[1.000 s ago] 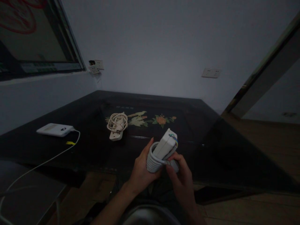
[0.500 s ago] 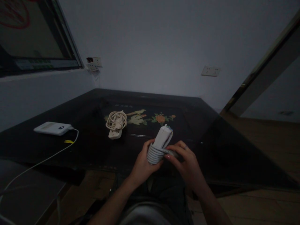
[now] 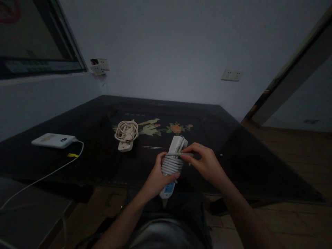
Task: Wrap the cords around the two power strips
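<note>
My left hand [image 3: 155, 178] is wrapped around a white power strip [image 3: 173, 152] with its grey cord [image 3: 171, 165] wound round its middle. The strip stands nearly upright over the table's near edge, a blue-marked end pointing down. My right hand [image 3: 204, 164] pinches the loose end of the cord at the top of the coil, fingers closed on it. A second cream power strip [image 3: 126, 133] with its cord looped on top lies on the dark table [image 3: 85, 152] further back to the left.
A white power bank [image 3: 53, 140] with a white cable [image 3: 49, 173] lies at the table's left. The table has a flower inlay [image 3: 166, 127]. Wall sockets [image 3: 231, 75] sit on the back wall, a window at upper left, wooden floor at right.
The strip has tilted more upright and moved slightly up and forward. My right hand has risen from the coil's lower side to its top, carrying the cord end.
</note>
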Demonstrator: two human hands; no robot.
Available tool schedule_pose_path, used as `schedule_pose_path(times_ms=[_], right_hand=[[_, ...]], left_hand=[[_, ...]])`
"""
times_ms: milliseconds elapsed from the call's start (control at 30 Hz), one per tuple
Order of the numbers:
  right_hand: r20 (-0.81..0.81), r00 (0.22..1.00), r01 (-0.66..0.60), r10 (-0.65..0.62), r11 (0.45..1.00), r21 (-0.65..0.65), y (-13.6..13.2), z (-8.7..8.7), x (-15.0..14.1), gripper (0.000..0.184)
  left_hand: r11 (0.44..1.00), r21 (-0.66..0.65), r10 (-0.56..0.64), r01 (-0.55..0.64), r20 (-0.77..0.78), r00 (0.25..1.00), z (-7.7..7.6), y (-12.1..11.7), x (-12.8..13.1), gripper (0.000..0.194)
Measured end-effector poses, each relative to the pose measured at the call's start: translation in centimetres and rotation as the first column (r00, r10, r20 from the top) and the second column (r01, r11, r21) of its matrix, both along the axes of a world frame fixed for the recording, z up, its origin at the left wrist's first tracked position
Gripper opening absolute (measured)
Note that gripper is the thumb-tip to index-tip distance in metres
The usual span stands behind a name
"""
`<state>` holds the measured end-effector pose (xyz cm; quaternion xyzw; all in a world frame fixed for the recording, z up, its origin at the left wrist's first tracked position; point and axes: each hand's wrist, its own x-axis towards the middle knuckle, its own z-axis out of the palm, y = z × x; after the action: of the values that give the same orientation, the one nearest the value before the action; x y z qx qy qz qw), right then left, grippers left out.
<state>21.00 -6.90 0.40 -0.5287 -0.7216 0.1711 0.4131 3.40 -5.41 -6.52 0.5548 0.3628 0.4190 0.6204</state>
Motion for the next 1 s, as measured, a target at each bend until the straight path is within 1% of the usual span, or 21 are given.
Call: schedule_pose_path(times_ms=[133,233,333,500,567,667,733,800,867,1000], right_hand=[[-0.037,0.999,-0.03,0.03,1.0,-0.008,1.0,0.2,0.3,0.01],[-0.008,1.0,-0.026,0.025,0.999,-0.023,1.8,0.4,0.3,0.009],[0.051,0.999,-0.005,0.006,1.0,-0.023,2.5,0.2,0.0,0.01],[0.108,0.994,0.001,0.001,1.0,-0.023,3.5,-0.5,-0.3,0.013],[0.098,0.994,-0.035,0.041,0.998,-0.053,3.8,-0.8,-0.1,0.011],[0.054,0.99,-0.122,0.129,0.987,-0.104,4.0,-0.7,0.5,0.012],[0.031,0.99,-0.136,0.141,0.985,-0.108,4.0,-0.7,0.7,0.012],[0.02,0.994,-0.104,0.106,0.991,-0.086,3.9,-0.7,0.6,0.012],[0.022,0.999,-0.046,0.047,0.998,-0.046,3.8,-0.8,0.3,0.013],[-0.005,0.998,0.065,-0.065,0.998,0.009,3.3,-1.7,-0.6,0.014]], left_hand=[[0.987,-0.148,-0.035,0.053,0.122,0.992,0.5,0.1,0.0,0.068],[0.943,-0.294,-0.102,0.155,0.19,0.976,0.7,0.1,0.0,0.069],[0.896,-0.374,-0.155,0.242,0.247,0.956,0.2,0.3,0.0,0.067],[0.854,-0.418,-0.161,0.311,0.355,0.921,-1.0,0.8,-0.2,0.066],[0.834,-0.431,-0.17,0.345,0.394,0.903,-1.1,0.9,-0.3,0.064],[0.815,-0.455,-0.164,0.359,0.413,0.896,-1.1,1.0,-0.5,0.064],[0.803,-0.465,-0.168,0.372,0.422,0.891,-1.1,1.1,-0.6,0.063],[0.795,-0.465,-0.174,0.389,0.439,0.881,-1.2,1.1,-0.6,0.061],[0.794,-0.46,-0.173,0.397,0.456,0.873,-1.3,1.1,-0.5,0.06],[0.819,-0.453,-0.12,0.353,0.467,0.876,-1.6,0.9,-0.2,0.06]])
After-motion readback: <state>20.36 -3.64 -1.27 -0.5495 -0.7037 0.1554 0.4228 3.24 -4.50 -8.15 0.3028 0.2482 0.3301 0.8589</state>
